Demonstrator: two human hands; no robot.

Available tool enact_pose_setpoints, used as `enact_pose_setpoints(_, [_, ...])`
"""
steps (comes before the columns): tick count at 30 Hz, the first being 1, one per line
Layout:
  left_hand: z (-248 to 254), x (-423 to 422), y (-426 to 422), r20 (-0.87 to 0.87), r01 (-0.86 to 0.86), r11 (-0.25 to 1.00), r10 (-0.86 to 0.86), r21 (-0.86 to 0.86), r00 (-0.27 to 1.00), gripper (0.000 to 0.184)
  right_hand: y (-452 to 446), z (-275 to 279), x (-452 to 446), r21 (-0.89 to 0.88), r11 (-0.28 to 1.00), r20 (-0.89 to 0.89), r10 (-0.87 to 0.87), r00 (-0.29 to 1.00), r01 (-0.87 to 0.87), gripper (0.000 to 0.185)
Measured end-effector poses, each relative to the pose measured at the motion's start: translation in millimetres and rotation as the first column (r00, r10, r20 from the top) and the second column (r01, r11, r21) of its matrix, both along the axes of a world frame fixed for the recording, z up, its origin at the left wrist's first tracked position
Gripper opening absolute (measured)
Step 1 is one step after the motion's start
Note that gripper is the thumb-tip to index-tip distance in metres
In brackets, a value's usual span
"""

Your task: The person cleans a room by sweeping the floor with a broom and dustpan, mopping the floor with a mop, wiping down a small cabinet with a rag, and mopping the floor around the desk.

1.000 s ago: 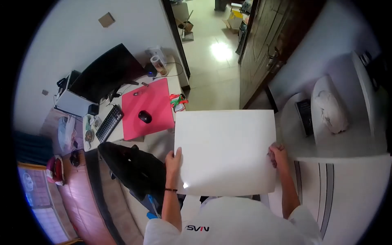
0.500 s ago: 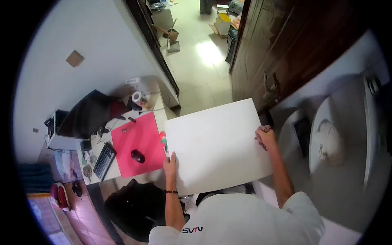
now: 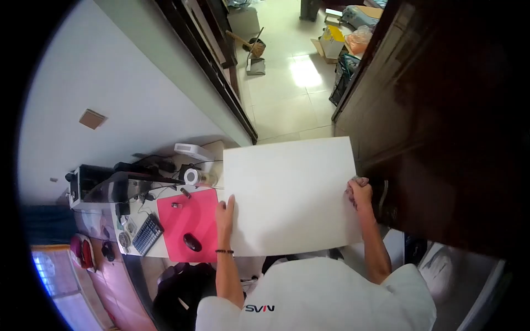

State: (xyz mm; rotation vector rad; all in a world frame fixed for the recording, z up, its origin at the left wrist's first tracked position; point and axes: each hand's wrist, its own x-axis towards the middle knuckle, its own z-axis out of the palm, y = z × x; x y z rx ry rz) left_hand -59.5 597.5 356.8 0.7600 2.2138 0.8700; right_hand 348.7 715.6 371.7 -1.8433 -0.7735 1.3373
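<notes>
A large white rectangular board spans the space in front of my chest, its flat face turned up towards me. My left hand grips its left edge, with the thumb lying along the top face and the other fingers hidden beneath. On the opposite edge, my right hand is closed in a fist around the side. Something crumpled and greyish shows at its knuckles, too small to name.
Left stands a desk with a pink mat, a black mouse, a keyboard and a monitor. A dark chair is below it. Ahead is a doorway with a dark wooden door at right; a dustpan lies beyond.
The board and both hands stay together while the view of the room shifts and turns. The door fills more of the right side, and the shelves there are mostly covered.
</notes>
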Motion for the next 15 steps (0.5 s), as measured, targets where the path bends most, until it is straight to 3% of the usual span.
enact_pose_setpoints(3, [-11.0, -18.7, 57.4, -0.086, 0.053, 0.999, -0.052, 0.001, 0.995, 0.056, 65.7, 23.3, -16.4, -0.121, 0.992, 0.022, -0.014, 1.0, 0.017, 0.02])
enact_pose_setpoints(7, [-6.2, -20.9, 132.2, 0.07, -0.002, 0.997, -0.004, 0.083, 0.998, 0.058, 140.1, 5.2, -6.4, 0.022, 0.996, 0.05, -0.084, 0.995, 0.082, 0.021])
enact_pose_setpoints(10, [14.3, -21.9, 196.2, 0.117, 0.005, 0.996, -0.015, 0.088, 0.993, 0.057, 198.1, 16.4, -2.2, -0.05, 0.997, 0.165, -0.056, 0.985, 0.065, 0.021])
enact_pose_setpoints(12, [15.4, -24.9, 239.2, 0.063, 0.05, 0.998, -0.053, 0.044, 0.997, 0.057, 235.3, 24.1, -5.5, 0.041, 0.996, 0.092, -0.078, 0.993, 0.074, 0.021])
enact_pose_setpoints(15, [21.9, -23.5, 306.3, -0.063, 0.105, 0.994, -0.106, -0.01, 0.992, 0.057, 298.8, 20.6, -3.9, 0.018, 0.992, 0.188, -0.124, 0.974, 0.123, 0.021])
